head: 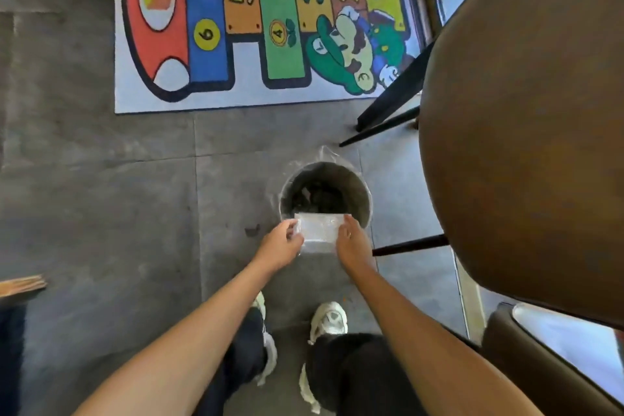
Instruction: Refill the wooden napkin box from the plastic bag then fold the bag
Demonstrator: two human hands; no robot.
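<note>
I hold a folded clear plastic bag flat between both hands, just over the near rim of a round bin. My left hand pinches the bag's left edge, and my right hand grips its right edge. The bag looks like a small, flat rectangle. The wooden napkin box is not in view.
The round waste bin, lined with clear plastic, stands on the grey floor below my hands. A brown round table with black legs fills the right side. A colourful hopscotch rug lies farther ahead. My white shoes are beneath my arms.
</note>
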